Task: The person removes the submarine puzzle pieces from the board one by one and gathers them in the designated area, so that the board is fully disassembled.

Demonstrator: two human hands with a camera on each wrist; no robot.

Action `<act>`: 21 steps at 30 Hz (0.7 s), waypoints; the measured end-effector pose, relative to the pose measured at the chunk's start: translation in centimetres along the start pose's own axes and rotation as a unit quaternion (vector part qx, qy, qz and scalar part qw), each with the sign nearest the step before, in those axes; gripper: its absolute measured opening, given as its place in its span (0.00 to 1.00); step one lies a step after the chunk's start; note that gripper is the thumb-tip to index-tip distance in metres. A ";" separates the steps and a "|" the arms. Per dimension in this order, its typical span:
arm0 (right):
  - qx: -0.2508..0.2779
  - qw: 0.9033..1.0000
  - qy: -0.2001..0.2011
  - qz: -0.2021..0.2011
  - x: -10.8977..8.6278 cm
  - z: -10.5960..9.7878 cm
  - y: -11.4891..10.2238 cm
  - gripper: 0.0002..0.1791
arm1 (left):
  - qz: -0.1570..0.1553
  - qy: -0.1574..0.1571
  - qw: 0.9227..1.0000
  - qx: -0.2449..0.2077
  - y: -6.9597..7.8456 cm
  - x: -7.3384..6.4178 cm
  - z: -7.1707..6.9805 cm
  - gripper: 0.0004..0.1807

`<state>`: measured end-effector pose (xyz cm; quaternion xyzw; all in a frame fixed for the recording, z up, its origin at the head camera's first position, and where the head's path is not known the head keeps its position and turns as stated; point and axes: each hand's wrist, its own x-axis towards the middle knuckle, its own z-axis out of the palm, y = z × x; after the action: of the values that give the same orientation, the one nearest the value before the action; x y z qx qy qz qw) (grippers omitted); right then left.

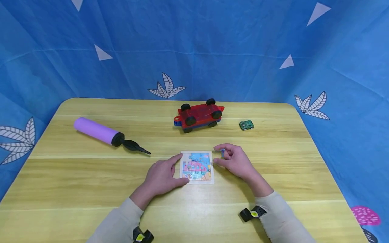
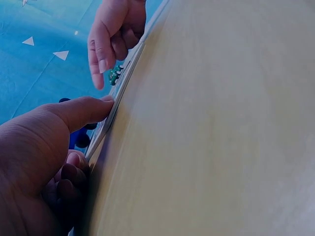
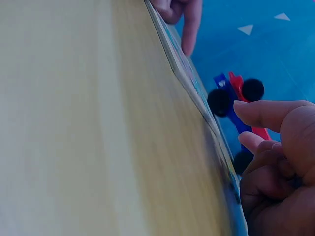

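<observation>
A small square jigsaw puzzle (image 1: 197,168) in a pale frame lies flat on the table, showing a pink and blue picture with a bare whitish patch at its upper left. My left hand (image 1: 162,175) grips its left side, forefinger at the upper corner and thumb on the lower edge. In the left wrist view the thumb (image 2: 83,113) lies on the board. By the board's right edge, my right hand (image 1: 235,160) has forefinger and thumb apart. Its other fingers curl round a small blue puzzle piece (image 1: 222,153), mostly hidden.
Behind the puzzle, a red and blue toy vehicle (image 1: 200,114) rests with black wheels upward. A small green toy car (image 1: 246,125) stands to its right. At the left lies a purple hand pump (image 1: 97,131) with a black nozzle. Blue cloth (image 1: 194,50) hangs behind the table (image 1: 91,189).
</observation>
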<state>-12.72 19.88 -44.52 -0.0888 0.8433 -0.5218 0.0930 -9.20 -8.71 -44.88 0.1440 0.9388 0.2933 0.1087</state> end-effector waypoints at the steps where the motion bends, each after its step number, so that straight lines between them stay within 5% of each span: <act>1: 0.000 1.000 -0.004 -0.001 0.1 0.3 -0.1 0.18 | -0.001 -0.001 1.000 0.000 0.0 0.0 0.0 0.50; 21: 0.010 0.997 -0.081 -0.014 1.2 4.2 -2.4 0.23 | 0.003 0.000 1.000 0.002 0.0 0.0 -0.1 0.49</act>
<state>-12.72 14.91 -44.26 -0.1413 0.8265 -0.5224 0.1547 -9.24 -8.75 -44.80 0.1472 0.9391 0.2915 0.1074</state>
